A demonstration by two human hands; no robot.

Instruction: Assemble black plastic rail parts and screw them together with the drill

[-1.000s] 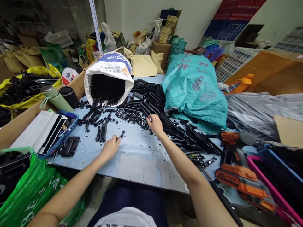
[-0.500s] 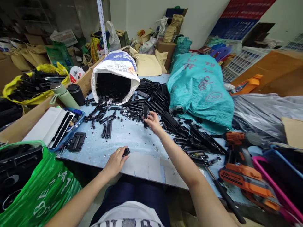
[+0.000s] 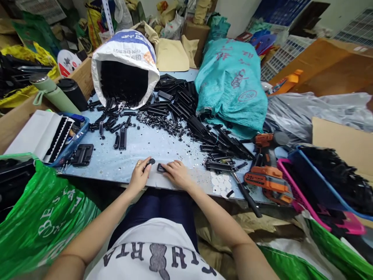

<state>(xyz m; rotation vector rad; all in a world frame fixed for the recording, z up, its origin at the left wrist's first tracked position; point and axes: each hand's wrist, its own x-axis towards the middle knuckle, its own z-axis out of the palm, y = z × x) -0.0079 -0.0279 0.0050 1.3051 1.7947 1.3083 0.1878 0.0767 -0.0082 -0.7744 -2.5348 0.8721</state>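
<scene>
Drawn back across the desk since the earlier frame: right hand, fingers closed over black bracket near front edge. Pinched in left hand, just apart, unjoined: black knobbed part. Left loose beyond: heaped screws.

The left arm slants forward and inward, and the right arm mirrors it, both bare, elbows bent. The left hand is curled, its thumb and fingers pinched together. The right hand lies flatter, back upward, knuckles slightly bent, pointing toward the left, near but apart; its thumb seems hidden, so its grip is hard to judge.
</scene>
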